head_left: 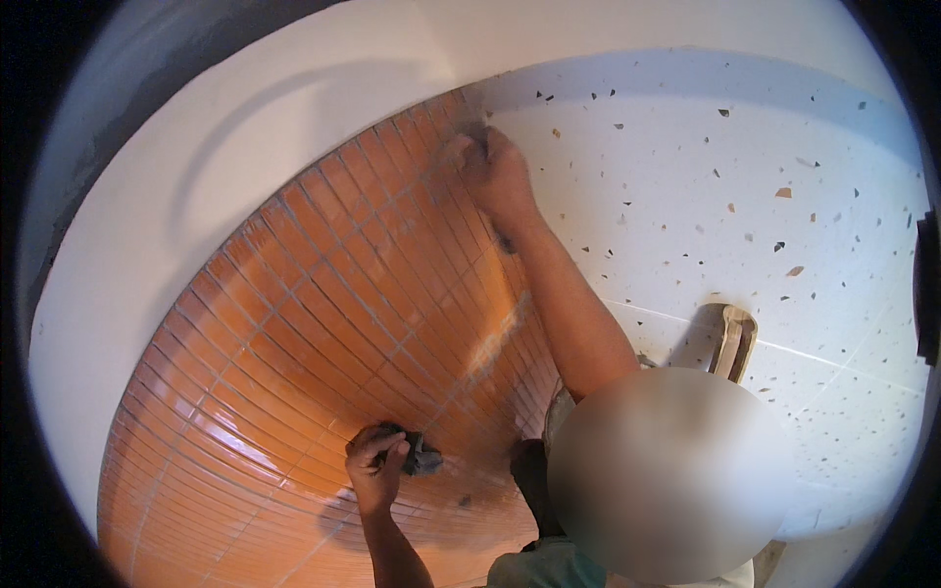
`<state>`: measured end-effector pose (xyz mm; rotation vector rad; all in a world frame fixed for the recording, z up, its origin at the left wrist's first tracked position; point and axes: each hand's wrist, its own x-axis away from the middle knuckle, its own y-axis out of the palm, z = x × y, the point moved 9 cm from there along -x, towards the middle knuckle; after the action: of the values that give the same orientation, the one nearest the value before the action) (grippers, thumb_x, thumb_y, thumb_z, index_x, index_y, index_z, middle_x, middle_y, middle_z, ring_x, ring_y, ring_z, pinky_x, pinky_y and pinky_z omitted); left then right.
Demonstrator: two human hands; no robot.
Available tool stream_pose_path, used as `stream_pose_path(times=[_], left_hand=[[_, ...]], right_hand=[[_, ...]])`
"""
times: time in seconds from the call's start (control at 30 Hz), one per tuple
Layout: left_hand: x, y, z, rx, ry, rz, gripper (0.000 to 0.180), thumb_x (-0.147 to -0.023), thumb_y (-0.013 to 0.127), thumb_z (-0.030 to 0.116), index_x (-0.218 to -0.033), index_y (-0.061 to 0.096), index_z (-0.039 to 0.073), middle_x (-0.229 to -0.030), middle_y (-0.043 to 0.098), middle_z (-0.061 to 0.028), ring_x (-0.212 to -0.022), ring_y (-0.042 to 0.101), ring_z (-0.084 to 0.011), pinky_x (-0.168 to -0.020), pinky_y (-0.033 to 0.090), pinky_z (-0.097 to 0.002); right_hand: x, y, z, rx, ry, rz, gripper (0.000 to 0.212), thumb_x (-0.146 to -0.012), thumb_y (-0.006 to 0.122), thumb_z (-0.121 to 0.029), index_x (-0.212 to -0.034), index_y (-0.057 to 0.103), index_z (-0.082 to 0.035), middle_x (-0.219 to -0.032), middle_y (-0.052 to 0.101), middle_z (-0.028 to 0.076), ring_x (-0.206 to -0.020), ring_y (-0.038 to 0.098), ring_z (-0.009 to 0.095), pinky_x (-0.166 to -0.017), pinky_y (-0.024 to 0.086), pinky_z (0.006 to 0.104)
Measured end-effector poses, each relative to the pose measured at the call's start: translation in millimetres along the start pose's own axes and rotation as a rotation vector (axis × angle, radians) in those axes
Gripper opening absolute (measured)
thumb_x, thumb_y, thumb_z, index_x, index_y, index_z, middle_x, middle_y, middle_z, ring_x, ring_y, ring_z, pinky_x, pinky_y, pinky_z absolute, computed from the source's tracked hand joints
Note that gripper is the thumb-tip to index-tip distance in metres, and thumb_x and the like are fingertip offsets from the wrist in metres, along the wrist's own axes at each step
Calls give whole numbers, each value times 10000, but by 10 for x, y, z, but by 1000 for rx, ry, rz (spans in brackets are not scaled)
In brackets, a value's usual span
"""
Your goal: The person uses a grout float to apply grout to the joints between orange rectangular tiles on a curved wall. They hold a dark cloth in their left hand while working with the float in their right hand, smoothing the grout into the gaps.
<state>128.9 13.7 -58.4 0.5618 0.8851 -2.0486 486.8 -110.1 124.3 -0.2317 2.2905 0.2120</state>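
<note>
My left hand [374, 465] is closed on a dark grey crumpled piece [423, 459], like a rag or a bit of plastic, low over the orange strip tiles [323, 294]. Grey joint lines run between the tiles. Farther off, my right hand [490, 171] reaches to the far end of the tiles, where they meet the white speckled surface [686, 167]. Its fingers are bent closed against that edge. Something dark shows by them, too blurred to name. A blurred round area hides the base of my right arm.
A tan handle-like piece [735, 343] stands by the speckled surface, right of my right forearm. A plain cream wall [245, 137] borders the tiles at the far left. Close to the blurred area are a dark object [532, 480] and teal cloth [549, 565].
</note>
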Motion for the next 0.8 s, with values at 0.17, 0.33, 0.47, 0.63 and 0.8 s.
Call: stream_pose_path(times=[0.17,0.33,0.47,0.63,0.8], left_hand=[[16,-4,20,9,22,13,167,-733,751,-58,-880,716,12,-905,658,-97,-830,622,-170,-716,480,-274],[37,-13,-54,72,0,21,157,-732,755,-44,-874,713,7,-898,657,-96,-836,629,-182,-737,486,-283],[41,4,-52,49,-9,17,164,-725,756,-51,-869,715,17,-885,654,-94,-822,631,-179,-723,490,-280],[63,-23,-136,6,-56,26,191,-720,754,-69,-883,722,26,-880,655,-97,-815,634,-174,-712,489,-272],[3,-3,-7,14,40,24,193,-721,759,-63,-884,727,35,-873,659,-97,-796,628,-173,-722,488,-273]], right_hand=[[109,-9,211,381,31,-10,252,-918,536,-232,-954,544,17,-773,629,287,-758,630,460,-669,486,524],[203,138,154,417,26,-54,235,-897,533,-193,-998,523,19,-758,631,280,-765,631,464,-681,490,546],[128,134,142,459,-25,12,205,-887,528,-163,-979,518,20,-747,628,279,-735,626,472,-663,487,555],[53,163,280,350,-35,12,213,-894,531,-177,-985,520,15,-739,623,287,-723,617,486,-656,486,554],[-23,158,125,368,-30,22,237,-919,522,-213,-1004,524,8,-759,627,279,-768,618,480,-693,481,542]])
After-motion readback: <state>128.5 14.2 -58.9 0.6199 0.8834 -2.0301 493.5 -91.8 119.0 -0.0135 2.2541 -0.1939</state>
